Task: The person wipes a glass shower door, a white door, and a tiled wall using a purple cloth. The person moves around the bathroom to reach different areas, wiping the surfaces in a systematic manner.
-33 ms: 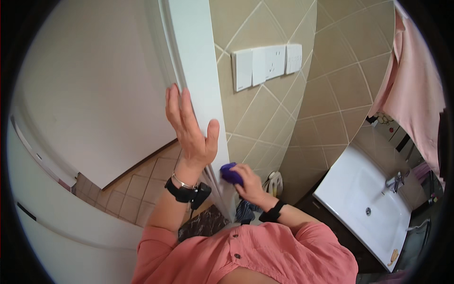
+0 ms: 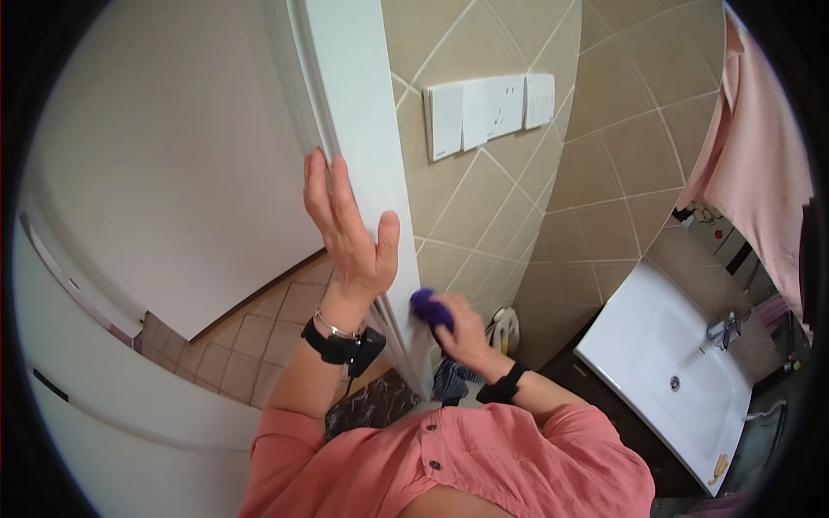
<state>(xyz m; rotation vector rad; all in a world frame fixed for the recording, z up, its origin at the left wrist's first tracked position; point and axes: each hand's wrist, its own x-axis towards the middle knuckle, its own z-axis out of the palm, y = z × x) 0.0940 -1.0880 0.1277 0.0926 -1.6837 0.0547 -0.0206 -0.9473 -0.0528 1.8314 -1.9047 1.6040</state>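
Observation:
My left hand (image 2: pixel 347 233) lies with its fingers stretched out along the white door frame (image 2: pixel 358 95), the thumb apart on the frame's face. It holds nothing. Lower down, my right hand (image 2: pixel 465 331) has its fingers closed round a bunched purple cloth (image 2: pixel 432 311). The cloth is at the frame's edge, beside the tiled wall (image 2: pixel 471 194); whether it presses on the frame is hard to make out. Part of the cloth is hidden under my fingers, which are slightly blurred.
White switches and sockets (image 2: pixel 492 112) sit on the wall above my right hand. At the right is a white washbasin (image 2: pixel 643 319) with a tap (image 2: pixel 724 330), below a hanging pink cloth (image 2: pixel 751 164). A white door (image 2: pixel 173 155) stands left, above a tiled floor (image 2: pixel 259 345).
My right hand has shifted slightly to the right with the purple cloth in its grip. The left hand stays in place on the door frame.

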